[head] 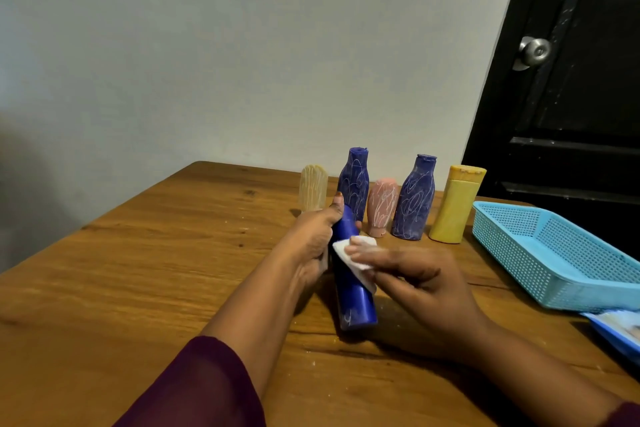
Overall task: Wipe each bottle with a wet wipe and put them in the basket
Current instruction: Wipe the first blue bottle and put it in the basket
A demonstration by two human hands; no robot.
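Note:
My left hand [313, 243] grips a blue bottle [353, 302] near its top and holds it tilted over the wooden table [156, 270]. My right hand [415, 274] presses a white wet wipe [349, 253] against the bottle's middle with its fingers. Behind stand several bottles with white scribbles: a cream one [313, 187], a blue one [355, 180], a pink one [381, 206], another blue one [414, 198] and a yellow one [455, 204]. A light blue perforated basket [540, 260] lies at the right with nothing in it.
A blue wipes pack [620, 331] pokes in at the right edge below the basket. A grey wall runs behind the table. A black door with a metal knob [533, 52] stands at the back right.

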